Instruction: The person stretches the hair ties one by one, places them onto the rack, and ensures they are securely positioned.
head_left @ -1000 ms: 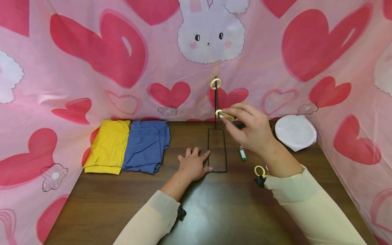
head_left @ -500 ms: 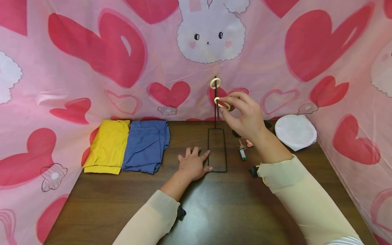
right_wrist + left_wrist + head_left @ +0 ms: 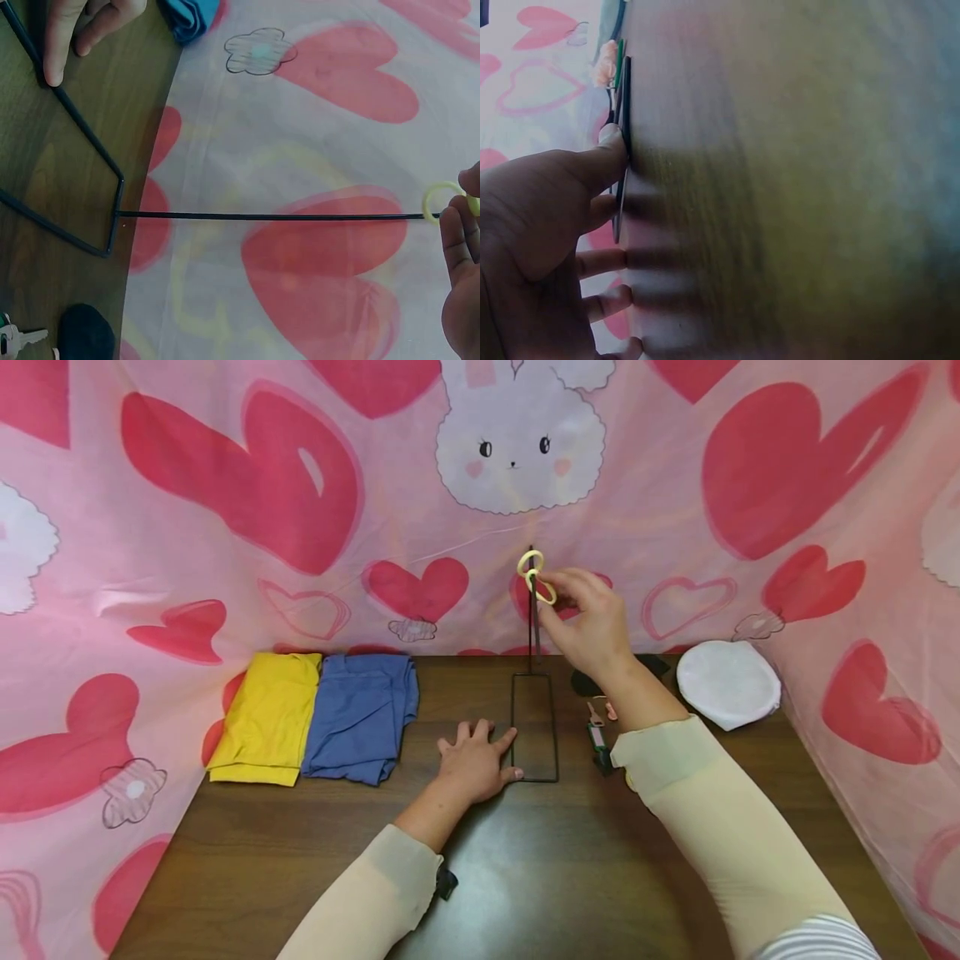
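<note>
The right hand point(image 3: 588, 622) is raised near the top of a thin black wire stand point(image 3: 532, 610), its thumb and fingertips pinching a yellow ring point(image 3: 542, 587). That ring sits against the upright rod, just below a second yellow ring point(image 3: 529, 561) that hangs at the rod's tip. In the right wrist view the rod runs across the pink heart-print cloth point(image 3: 300, 135) to the ring point(image 3: 442, 202) at the fingertips point(image 3: 456, 225). The left hand point(image 3: 474, 764) lies flat on the brown desk point(image 3: 525, 877), fingers straight and relaxed, thumb and forefinger touching the left side of the stand's rectangular wire base point(image 3: 535, 727); the left wrist view shows the thumb point(image 3: 600, 161) against the wire. On the desk to the right of the base, near the right sleeve, lies a key with a green tag point(image 3: 596, 735). A folded yellow cloth point(image 3: 262, 717) and a folded blue cloth point(image 3: 360, 714) lie side by side at the left, and a round white cloth item point(image 3: 727, 683) sits at the far right
</note>
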The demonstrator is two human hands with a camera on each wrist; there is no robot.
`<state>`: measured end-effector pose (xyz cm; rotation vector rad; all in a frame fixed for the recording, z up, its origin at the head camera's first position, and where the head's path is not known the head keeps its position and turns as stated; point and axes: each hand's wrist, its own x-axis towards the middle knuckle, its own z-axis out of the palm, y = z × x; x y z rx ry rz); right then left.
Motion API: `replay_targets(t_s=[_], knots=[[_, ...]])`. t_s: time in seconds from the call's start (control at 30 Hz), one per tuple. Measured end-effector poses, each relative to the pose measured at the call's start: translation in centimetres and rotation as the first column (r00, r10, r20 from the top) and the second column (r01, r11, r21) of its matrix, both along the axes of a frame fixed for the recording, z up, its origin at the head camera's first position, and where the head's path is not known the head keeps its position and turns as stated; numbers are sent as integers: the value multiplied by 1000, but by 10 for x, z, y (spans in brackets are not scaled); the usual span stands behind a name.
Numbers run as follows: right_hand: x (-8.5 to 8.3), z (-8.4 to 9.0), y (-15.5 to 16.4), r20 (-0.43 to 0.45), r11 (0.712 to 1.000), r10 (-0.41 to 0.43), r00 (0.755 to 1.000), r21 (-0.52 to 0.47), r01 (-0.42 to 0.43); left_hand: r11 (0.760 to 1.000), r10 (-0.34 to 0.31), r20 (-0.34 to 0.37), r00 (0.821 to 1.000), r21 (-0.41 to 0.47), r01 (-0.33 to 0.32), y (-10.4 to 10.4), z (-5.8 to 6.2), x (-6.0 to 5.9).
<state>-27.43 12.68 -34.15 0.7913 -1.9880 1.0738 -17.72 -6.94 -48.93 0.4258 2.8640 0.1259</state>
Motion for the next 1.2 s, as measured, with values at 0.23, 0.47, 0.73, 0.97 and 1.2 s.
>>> replay_targets(t_s=[0.23,0.47,0.73,0.97,1.2], knots=[[-11,-5,-5,43,997,-32,999,-73,35,1000,0,-4,1000,-6,0,1,0,1],[-17,-5,-7,88,992,-76,993,-99,84,1000,1,6,1000,-11,-1,1,-4,0],[-19,-7,-9,127,985,-32,991,-166,53,1000,-3,7,1000,-14,4,2,-4,0],[5,0,-10,125,983,-3,992,-180,26,1000,-4,-1,1000,-13,4,1,-1,0],[27,-1,-5,104,988,33,994,-153,-17,1000,-9,-7,1000,-16,9,1,0,1]])
